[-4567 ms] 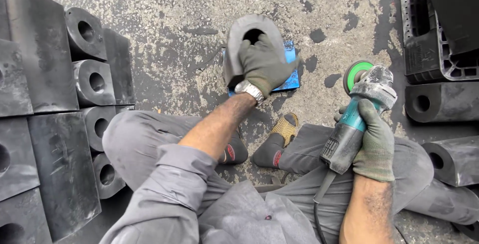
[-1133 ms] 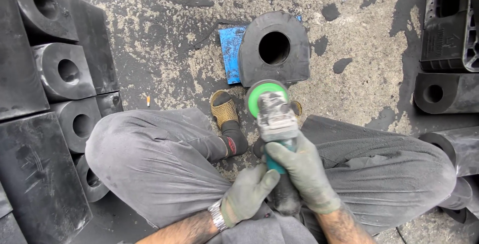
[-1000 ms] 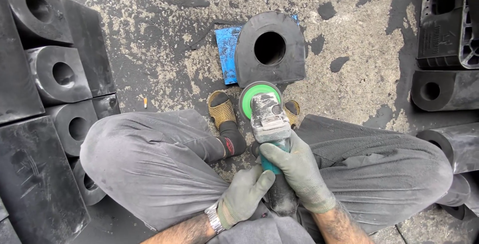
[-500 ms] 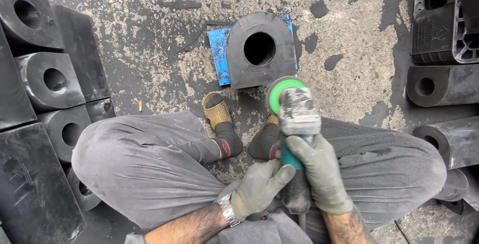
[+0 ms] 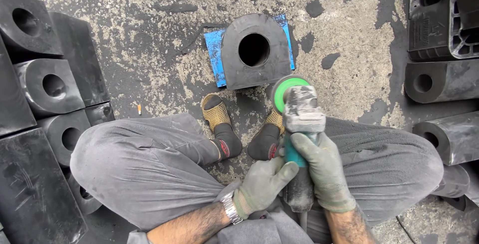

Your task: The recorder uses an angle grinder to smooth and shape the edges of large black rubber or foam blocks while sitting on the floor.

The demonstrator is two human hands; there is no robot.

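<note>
The right hand [image 5: 324, 171] in a grey glove has its fingers closed around the teal and black handle of the dusty grinder with a green round disc [image 5: 299, 124]. The left hand [image 5: 262, 184], gloved too, curls its fingers on the same handle from the side. The grinder sits between the knees, just in front of the black rubber block with a round hole [image 5: 254, 52] on the blue flat mat [image 5: 215, 59]. A moment earlier the grinder was in much the same spot.
</note>
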